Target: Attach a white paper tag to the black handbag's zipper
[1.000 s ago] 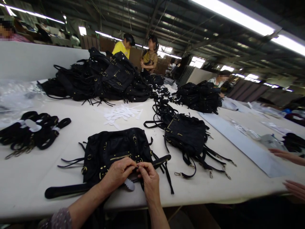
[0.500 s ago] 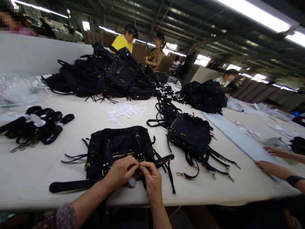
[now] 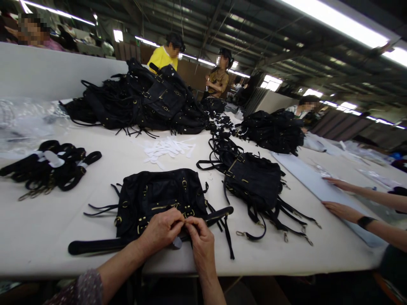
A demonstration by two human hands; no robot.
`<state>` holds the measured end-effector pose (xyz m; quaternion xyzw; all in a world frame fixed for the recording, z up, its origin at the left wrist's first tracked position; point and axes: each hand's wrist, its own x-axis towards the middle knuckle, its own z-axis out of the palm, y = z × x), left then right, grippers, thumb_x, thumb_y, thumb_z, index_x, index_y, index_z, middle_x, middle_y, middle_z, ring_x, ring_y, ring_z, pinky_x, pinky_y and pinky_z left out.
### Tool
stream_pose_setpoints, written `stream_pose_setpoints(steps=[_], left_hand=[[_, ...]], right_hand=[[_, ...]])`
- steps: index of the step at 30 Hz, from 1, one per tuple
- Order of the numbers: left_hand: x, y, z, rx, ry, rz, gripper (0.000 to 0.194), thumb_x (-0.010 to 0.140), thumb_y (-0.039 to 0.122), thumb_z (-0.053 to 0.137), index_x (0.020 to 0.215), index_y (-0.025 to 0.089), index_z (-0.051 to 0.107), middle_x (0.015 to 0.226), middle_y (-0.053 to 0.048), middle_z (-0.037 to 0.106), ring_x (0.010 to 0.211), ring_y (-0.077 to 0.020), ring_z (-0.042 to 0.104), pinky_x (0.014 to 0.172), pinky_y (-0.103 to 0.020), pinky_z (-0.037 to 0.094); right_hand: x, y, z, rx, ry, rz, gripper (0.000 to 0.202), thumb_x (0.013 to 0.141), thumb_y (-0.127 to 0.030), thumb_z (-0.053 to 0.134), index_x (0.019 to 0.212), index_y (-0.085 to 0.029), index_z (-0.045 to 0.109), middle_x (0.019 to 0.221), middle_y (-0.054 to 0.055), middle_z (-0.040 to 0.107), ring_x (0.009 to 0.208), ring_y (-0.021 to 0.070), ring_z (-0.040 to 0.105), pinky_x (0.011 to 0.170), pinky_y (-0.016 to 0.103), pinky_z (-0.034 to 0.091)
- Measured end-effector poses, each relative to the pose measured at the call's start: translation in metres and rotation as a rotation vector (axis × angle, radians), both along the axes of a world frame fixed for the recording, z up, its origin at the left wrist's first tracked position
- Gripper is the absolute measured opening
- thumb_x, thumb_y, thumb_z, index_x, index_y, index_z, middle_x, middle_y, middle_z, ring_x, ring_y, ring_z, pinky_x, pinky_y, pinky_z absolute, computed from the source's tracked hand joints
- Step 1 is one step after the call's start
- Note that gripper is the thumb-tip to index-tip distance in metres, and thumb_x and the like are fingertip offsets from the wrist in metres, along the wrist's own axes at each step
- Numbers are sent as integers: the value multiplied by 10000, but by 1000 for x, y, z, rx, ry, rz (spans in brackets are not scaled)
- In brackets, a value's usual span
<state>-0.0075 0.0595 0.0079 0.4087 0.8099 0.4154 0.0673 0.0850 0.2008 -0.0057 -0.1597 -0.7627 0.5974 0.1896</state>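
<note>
1. Black bag [image 3: 160, 199] lies flat near the bench's [image 3: 38, 228] near edge, right in front of us, gold buckles up, thin straps fanning off both sides.
2. Our left hand [image 3: 160, 231] and right hand [image 3: 200, 243] meet at the bag's near side; both sets of fingers are pinched together on a small fitting where the long black strap [image 3: 95, 245] crosses. What exactly sits between the fingertips we cannot tell. A small pale tag [image 3: 177, 242] peeks out under the left hand.
3. Over the past second our hands have barely moved: same pinch, same spot. The pale tag, showing plainly a second ago, is now mostly covered by the left hand. We judge this a fine fastening step under way, not finished.
4. Just to the right lies a second black bag [image 3: 252, 178] with clip-ended straps trailing toward the near edge.
5. Toward the left edge sits a bundle of loose straps [image 3: 47, 167]; mid-bench, a scatter of white paper tags [image 3: 167, 149]; beyond that, a large heap of bags [image 3: 143, 101].
6. At the right edge a co-worker's hands [image 3: 338, 207] have come further onto the bench since a second ago, resting on a pale sheet [image 3: 305, 178].
</note>
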Motion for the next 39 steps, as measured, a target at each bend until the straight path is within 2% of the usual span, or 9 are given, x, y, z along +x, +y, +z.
stream_pose_setpoints(steps=[9,13,17,22,25,28,31,35,39], left_hand=[[1,-3,-7,-50,72,-1,202,937,187,435,828,197,605,811,-15,607,778,-157,594,715,-257,437],[2,-2,-7,-62,79,10,203,925,178,445,832,199,624,816,-16,636,769,-156,612,710,-256,450],[0,-3,6,10,-32,-4,213,932,237,478,952,225,689,935,-19,705,888,-169,653,831,-275,498],[-23,-43,28,104,-187,195,310,944,394,482,1188,297,646,1214,8,682,1104,-188,632,1008,-322,489],[-28,-72,27,-49,-31,277,313,943,438,470,1122,292,680,1223,-10,681,1185,-237,590,1090,-437,432],[-13,-80,17,-236,193,192,306,886,507,566,1067,302,704,1318,-27,635,1309,-302,491,1132,-558,354],[10,-74,3,-315,297,139,275,861,477,609,1047,294,695,1390,-32,583,1379,-320,414,1155,-624,286],[32,-65,-12,-302,192,29,275,885,410,571,1120,309,674,1385,-35,589,1333,-303,483,1140,-594,359],[41,-65,-9,-250,8,-202,353,954,468,452,1241,364,629,1384,-10,591,1303,-255,522,1112,-455,450]], right_hand=[[3,-5,-7,255,45,16,150,918,-308,561,948,-243,692,921,10,708,885,153,650,821,253,492],[1,-9,-5,255,36,-2,152,913,-307,569,940,-243,704,923,25,716,889,169,655,835,276,502],[2,-6,4,170,48,-5,163,897,-325,582,937,-240,716,972,40,726,942,188,657,896,312,510],[21,7,11,69,19,-142,282,884,-387,576,1097,-243,690,1256,81,657,1041,229,643,837,332,539],[37,7,11,57,-56,-133,308,884,-433,562,1076,-234,697,1095,86,709,859,210,666,719,306,534],[47,-8,10,23,-152,-2,296,895,-458,545,991,-232,711,812,45,701,738,191,655,659,279,513],[51,-30,10,-62,-248,103,257,867,-448,590,918,-234,722,717,23,676,650,172,633,561,249,471],[51,-44,7,-249,-261,72,328,781,-475,673,969,-208,700,717,21,683,623,168,631,503,231,454],[58,-41,1,-469,-249,-35,517,706,-569,694,1008,-154,633,664,9,650,554,155,625,425,204,408]])
